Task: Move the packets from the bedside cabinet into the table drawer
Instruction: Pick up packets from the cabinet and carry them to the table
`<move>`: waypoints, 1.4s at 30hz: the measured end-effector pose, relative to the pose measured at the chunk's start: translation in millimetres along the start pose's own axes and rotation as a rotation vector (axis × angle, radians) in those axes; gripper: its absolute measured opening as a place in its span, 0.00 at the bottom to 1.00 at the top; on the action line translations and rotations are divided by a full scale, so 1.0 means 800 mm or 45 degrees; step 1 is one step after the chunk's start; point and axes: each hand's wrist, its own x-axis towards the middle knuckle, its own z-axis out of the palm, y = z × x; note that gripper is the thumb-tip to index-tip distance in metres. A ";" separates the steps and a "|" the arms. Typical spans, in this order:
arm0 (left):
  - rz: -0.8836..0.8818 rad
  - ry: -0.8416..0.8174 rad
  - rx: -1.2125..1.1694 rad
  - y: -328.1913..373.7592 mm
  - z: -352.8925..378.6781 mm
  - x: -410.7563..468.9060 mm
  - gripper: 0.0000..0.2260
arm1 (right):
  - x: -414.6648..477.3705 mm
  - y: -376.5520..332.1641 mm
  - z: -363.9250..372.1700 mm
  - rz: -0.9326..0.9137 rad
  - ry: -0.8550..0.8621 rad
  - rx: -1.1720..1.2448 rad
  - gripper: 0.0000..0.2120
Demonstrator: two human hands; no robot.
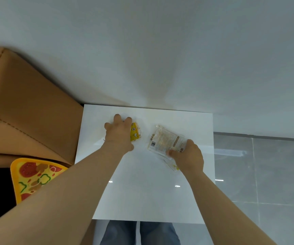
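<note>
The white glossy top of the bedside cabinet [142,191] fills the middle of the head view. My left hand [118,134] lies over a yellow packet [134,132] near the back left of the top, with fingers spread across it; most of the packet is hidden. My right hand [189,156] grips a small stack of clear packets [165,140] with pale contents and a barcode, at the right of the top. A yellow-printed packet edge [175,167] sticks out below that hand. No drawer is in view.
A tan padded headboard [24,103] stands to the left of the cabinet. A pizza-print yellow cushion [35,177] lies on a dark bed at lower left. A white wall is behind. Grey floor tiles [263,174] are on the right, and my jeans show below the cabinet's front edge.
</note>
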 end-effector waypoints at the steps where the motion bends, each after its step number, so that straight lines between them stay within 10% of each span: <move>1: -0.009 -0.016 -0.042 0.000 -0.003 -0.002 0.36 | -0.003 0.000 -0.002 -0.001 -0.007 0.001 0.21; 22: -0.230 -0.159 -1.391 -0.053 -0.055 -0.163 0.26 | -0.128 -0.034 -0.098 -0.123 -0.036 0.011 0.16; 42: -0.833 0.363 -2.042 -0.062 -0.107 -0.531 0.12 | -0.381 -0.152 -0.225 -1.059 -0.256 -0.454 0.12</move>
